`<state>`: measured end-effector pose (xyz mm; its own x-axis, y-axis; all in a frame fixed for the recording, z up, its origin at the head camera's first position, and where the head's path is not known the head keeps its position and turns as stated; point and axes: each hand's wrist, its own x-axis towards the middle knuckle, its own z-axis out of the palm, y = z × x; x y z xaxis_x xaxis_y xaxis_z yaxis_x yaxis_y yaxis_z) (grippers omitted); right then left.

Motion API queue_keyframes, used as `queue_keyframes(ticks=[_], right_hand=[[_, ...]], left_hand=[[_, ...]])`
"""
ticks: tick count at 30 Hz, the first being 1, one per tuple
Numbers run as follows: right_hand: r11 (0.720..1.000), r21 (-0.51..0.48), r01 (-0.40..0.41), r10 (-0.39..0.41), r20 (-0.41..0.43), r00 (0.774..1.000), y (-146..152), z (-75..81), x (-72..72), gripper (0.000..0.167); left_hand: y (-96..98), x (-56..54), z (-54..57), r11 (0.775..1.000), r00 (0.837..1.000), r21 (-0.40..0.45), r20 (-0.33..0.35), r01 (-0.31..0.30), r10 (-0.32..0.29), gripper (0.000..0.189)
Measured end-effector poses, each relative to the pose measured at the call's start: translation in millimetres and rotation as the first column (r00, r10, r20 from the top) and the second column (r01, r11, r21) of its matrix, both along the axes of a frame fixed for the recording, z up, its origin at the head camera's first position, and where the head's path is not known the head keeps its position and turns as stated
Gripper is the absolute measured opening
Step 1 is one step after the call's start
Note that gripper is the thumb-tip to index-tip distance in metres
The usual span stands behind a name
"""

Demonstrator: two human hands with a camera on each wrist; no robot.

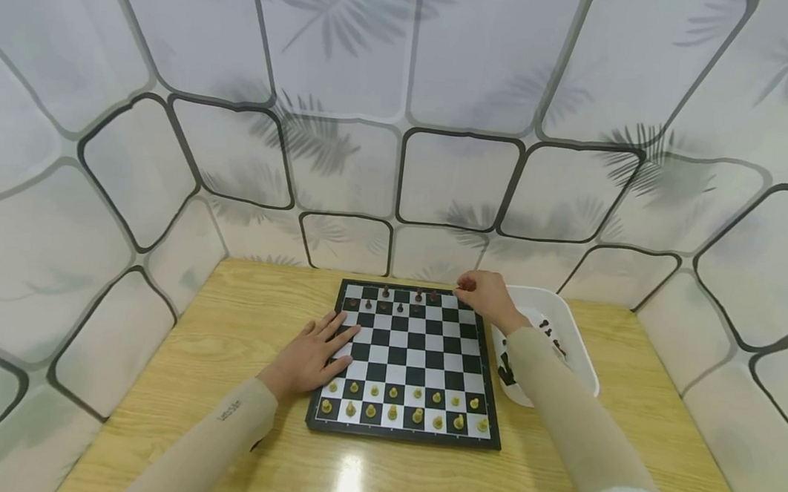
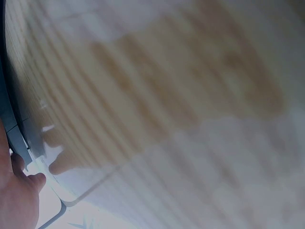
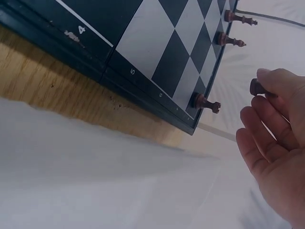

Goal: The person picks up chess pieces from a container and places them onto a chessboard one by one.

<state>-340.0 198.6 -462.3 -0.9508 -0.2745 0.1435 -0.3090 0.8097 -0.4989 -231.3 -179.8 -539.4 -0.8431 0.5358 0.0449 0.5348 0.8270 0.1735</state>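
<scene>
A black-and-white chessboard [image 1: 405, 348] lies on the wooden table. Two rows of yellowish chess pieces [image 1: 392, 411] fill its near side, and several dark chess pieces [image 1: 400, 307] stand along the far side. My left hand [image 1: 308, 357] rests with spread fingers on the board's left edge. Over the far right corner, my right hand [image 1: 488, 297] pinches a small dark chess piece [image 3: 257, 88] between thumb and forefinger. Its base faces the board and the hand hides its upper part. A dark rook [image 3: 207, 103] stands at the board's corner in the right wrist view.
Right of the board, partly under my right forearm, is a white plastic bin [image 1: 578, 352] with several dark pieces [image 1: 546, 327] inside. The wooden table [image 1: 230, 319] meets a patterned wall covering [image 1: 461, 179] behind the board and at both sides.
</scene>
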Motion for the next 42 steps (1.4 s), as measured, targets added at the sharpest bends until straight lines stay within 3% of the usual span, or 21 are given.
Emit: queue_keyframes(ticks=[11, 30, 42], right_hand=[[1.0, 0.021, -0.023, 0.022, 0.024, 0.999, -4.7, -12.0, -12.1, 0.023], [0.995, 0.098, 0.024, -0.034, 0.1, 0.994, -12.8, -24.4, -19.0, 0.024], [0.996, 0.086, 0.013, -0.022, 0.107, 0.994, -12.0, -27.7, -18.2, 0.025]], left_hand=[[0.9, -0.6, -0.1, 1.0, 1.0, -0.003, 0.002, 0.0, 0.0, 0.068], [2.0, -2.5, 0.5, 1.0, 1.0, -0.009, 0.009, 0.002, -0.001, 0.067], [1.9, -0.6, 3.4, 1.0, 1.0, -0.012, 0.012, 0.0, 0.0, 0.067]])
